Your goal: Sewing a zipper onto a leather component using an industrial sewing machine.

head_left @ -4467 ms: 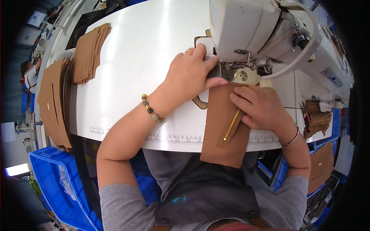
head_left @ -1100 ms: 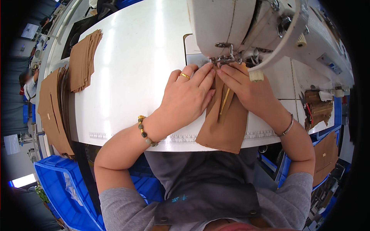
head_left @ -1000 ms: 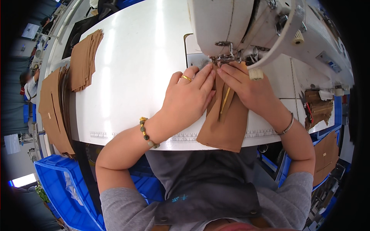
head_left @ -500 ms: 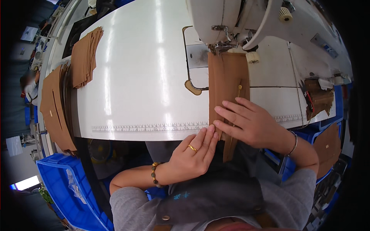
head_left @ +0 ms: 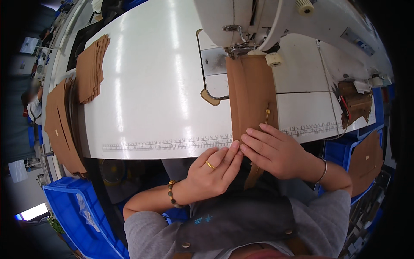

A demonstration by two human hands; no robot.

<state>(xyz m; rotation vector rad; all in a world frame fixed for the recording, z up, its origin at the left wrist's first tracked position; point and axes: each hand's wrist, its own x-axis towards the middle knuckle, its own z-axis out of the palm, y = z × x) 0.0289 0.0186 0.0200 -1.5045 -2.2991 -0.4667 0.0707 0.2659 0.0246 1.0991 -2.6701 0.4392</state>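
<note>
- The long, flat brown fabric panel (head_left: 250,93) lies right of centre, mostly above my left hand (head_left: 215,171) and right hand (head_left: 279,154), which nearly touch.
- My left fingertips meet its left edge; my right fingers cover its lower part.
- Whether either hand grips, I cannot tell.

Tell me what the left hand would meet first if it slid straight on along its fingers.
Most likely the fingertips of the right hand, just ahead of the left hand over the brown fabric panel; whether it would pass above them is hard to judge.
</note>
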